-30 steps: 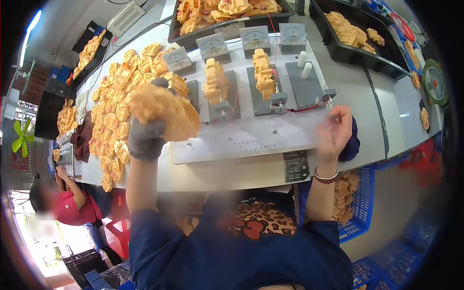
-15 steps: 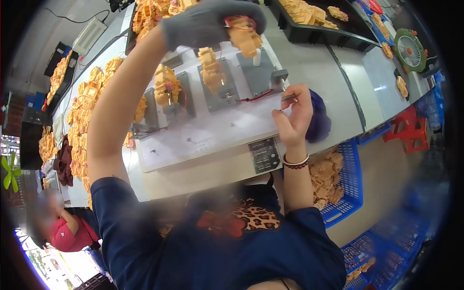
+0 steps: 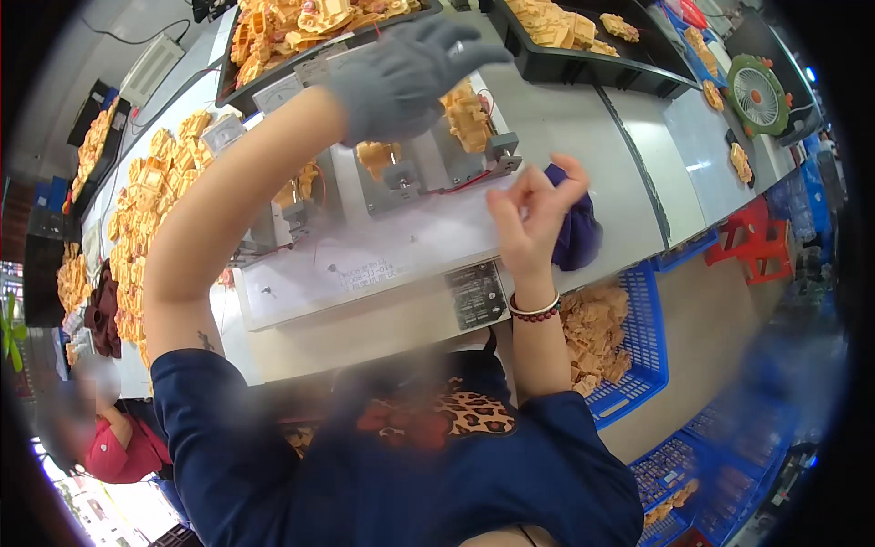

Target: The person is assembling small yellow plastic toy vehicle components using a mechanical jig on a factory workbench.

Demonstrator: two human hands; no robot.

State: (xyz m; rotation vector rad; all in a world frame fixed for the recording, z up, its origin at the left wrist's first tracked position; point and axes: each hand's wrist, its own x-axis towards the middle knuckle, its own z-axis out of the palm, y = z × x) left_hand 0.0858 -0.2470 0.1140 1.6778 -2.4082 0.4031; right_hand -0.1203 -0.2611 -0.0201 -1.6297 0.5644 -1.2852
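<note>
My left hand [image 3: 396,77], in a grey glove, reaches over the far side of a white fixture board [image 3: 365,260]. Its fingers are stretched out to the right and hold nothing visible. Just beyond its fingertips a yellow-orange plastic part [image 3: 468,118] sits on the rightmost grey fixture, beside a metal clamp [image 3: 502,150] and a red wire. Another plastic part [image 3: 375,159] lies on the neighbouring fixture, partly covered by the glove. My bare right hand [image 3: 533,214] hovers at the board's right end, fingers bent and apart, with nothing seen in it. Behind it lies a purple cloth-like thing [image 3: 576,232].
Yellow-orange parts are heaped at left [image 3: 150,201]. Black trays [image 3: 629,77] of parts stand at the back. A blue basket [image 3: 647,356] of parts is below the table's right edge, near a red stool [image 3: 756,242]. A green fan [image 3: 758,96] stands far right; another person [image 3: 128,447] sits at left.
The plastic part that my left hand held is now on the rightmost fixture, and that hand has opened. My right hand has drawn away from the clamp, its fingers spreading. The view has shifted slightly.
</note>
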